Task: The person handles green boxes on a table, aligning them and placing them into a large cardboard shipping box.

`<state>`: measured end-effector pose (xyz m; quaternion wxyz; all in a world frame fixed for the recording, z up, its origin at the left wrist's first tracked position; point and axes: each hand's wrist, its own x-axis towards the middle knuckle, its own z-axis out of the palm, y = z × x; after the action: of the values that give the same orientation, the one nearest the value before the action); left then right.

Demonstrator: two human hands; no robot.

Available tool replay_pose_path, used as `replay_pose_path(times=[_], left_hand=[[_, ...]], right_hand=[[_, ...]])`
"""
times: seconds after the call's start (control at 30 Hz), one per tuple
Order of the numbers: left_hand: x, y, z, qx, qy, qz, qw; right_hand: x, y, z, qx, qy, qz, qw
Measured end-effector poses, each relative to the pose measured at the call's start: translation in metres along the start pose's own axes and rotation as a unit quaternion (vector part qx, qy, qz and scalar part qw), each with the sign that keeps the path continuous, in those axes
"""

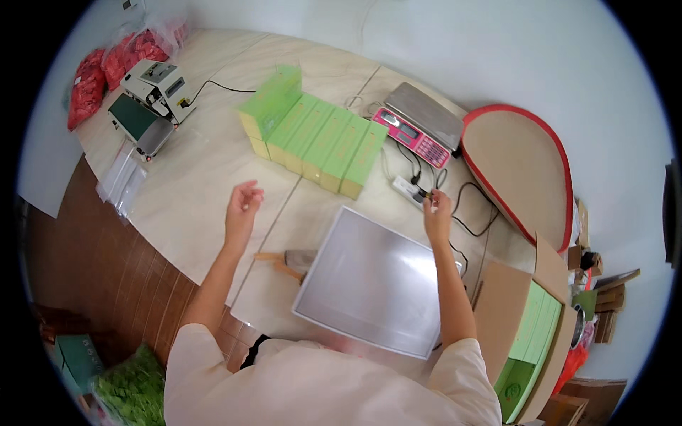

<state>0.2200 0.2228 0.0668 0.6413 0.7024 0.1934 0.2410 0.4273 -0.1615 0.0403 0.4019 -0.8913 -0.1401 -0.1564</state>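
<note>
The left hand, fingers loosely curled, hangs over the bench, left of the silver panel; the right hand is near the white power strip. Green boxes stand in a row farther off.

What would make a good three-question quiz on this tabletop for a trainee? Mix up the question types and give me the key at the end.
1. Multiple choice: which of these is nearest the person's right hand?
A) the power strip
B) the red bags
C) the white machine

2. True or false: the pink scale stands to the right of the row of green boxes.

3. Short answer: what shows inside the open cardboard box at the lower right?

Key:
1. A, the white power strip.
2. True.
3. More green boxes.
</note>
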Motion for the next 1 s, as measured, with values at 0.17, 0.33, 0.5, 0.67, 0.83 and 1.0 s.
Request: replay_pose_path(times=[0.17,0.33,0.5,0.67,0.83,1.0], left_hand=[[0.135,-0.014,-0.037,0.056,0.021,0.036,0.998],[0.255,-0.031,-0.03,0.267,0.017,0.152,0.952],[0.347,-0.061,-0.007,0.422,-0.029,0.162,0.892],[0.363,-0.036,-0.015,0.489,-0.135,-0.09,0.857],[0.307,-0.083,-0.127,0.268,-0.008,0.015,0.963],[0.17,-0.076,-0.211,0.057,0.122,-0.178,0.975]], right_hand=[[0.047,0.002,0.162,-0.038,-0.041,0.12,0.991],[0.07,-0.016,0.242,-0.185,0.016,0.099,0.978],[0.099,-0.09,0.271,-0.234,0.025,0.022,0.972],[0.118,-0.123,0.332,-0.106,-0.053,-0.026,0.993],[0.136,-0.207,0.42,-0.09,-0.098,-0.052,0.99],[0.161,-0.223,0.497,-0.353,-0.086,0.008,0.931]])
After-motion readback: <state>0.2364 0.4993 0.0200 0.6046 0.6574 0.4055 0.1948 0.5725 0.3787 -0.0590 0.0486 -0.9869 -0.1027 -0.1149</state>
